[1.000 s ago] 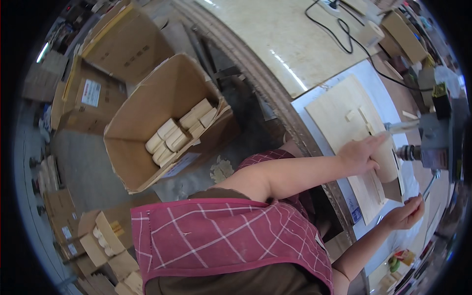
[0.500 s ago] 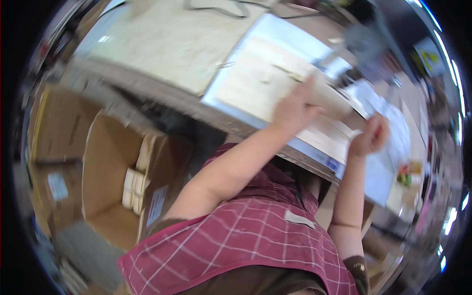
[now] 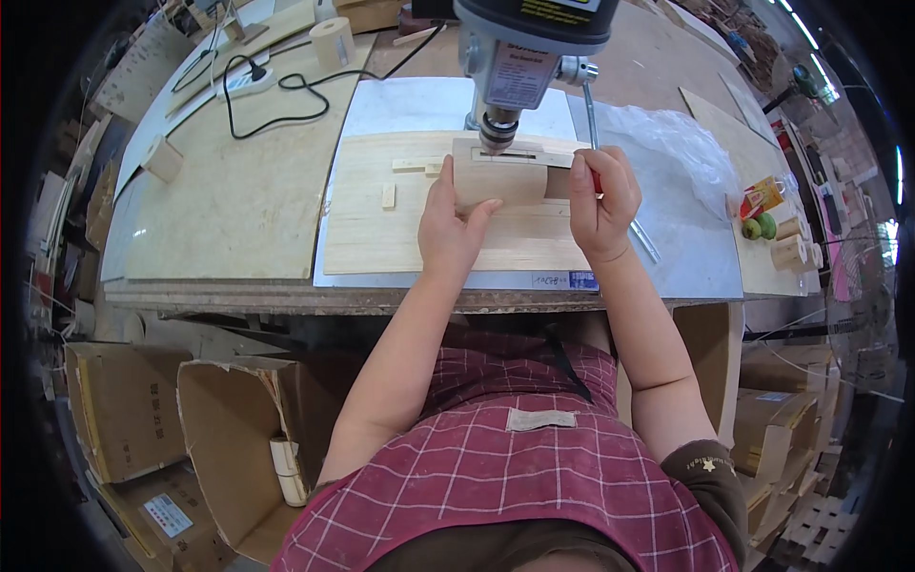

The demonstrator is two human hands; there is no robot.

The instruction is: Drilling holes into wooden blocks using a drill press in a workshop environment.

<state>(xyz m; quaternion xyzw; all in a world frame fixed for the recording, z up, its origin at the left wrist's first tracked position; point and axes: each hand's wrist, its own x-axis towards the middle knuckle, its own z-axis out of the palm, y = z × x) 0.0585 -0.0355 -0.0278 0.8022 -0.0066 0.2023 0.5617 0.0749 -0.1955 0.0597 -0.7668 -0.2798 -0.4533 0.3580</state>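
Observation:
A pale wooden cylinder (image 3: 505, 184) lies sideways on a light wooden board (image 3: 372, 229), beneath the chuck (image 3: 498, 131) of a bench drill press (image 3: 529, 71). My left hand (image 3: 452, 221) grips the cylinder's left end, thumb along its near side and fingers behind. A slotted flat plate (image 3: 488, 153) lies along the cylinder's top, under the chuck. To the right, my right hand (image 3: 607, 205) is closed on a red handle (image 3: 598, 183); the rest of what it holds is mostly hidden. A metal lever (image 3: 591, 116) runs from the drill press down behind that hand.
Small wood pieces (image 3: 388, 196) lie left of the cylinder. Clear plastic film (image 3: 672, 153) and green fruit (image 3: 760, 226) are on the right. A black cable (image 3: 310, 86) and a power strip (image 3: 250, 83) lie back left. Open cardboard boxes (image 3: 229, 429) stand below the bench.
The view has turned and steadied, bringing the drill press to the centre. My hands stay at the cylinder, with the right hand now closer to it.

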